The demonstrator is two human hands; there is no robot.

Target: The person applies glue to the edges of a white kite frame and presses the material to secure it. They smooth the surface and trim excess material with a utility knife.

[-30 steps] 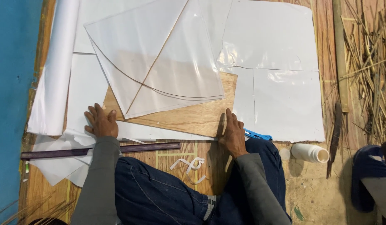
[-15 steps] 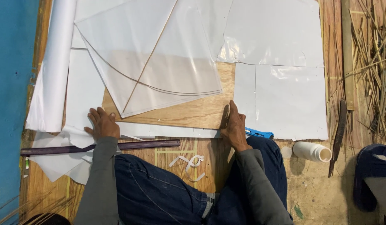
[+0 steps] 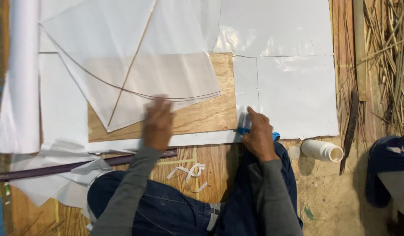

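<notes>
A translucent white kite [image 3: 136,65] lies flat on the wooden board [image 3: 202,116], its straight spine stick [image 3: 132,65] running from far right down to a near-left tip, so the long axis slants; one curved bow stick [image 3: 123,89] crosses it. The left hand [image 3: 158,124] is blurred just near the kite's lower edge, on the board; I cannot tell how its fingers are set. The right hand [image 3: 258,133] pinches a blue tool [image 3: 243,130] against a white sheet [image 3: 298,94]. One white bottle [image 3: 322,150] lies on its side at right, mouth open rightward, its contents unseen. One dark rod [image 3: 79,164] lies near left.
</notes>
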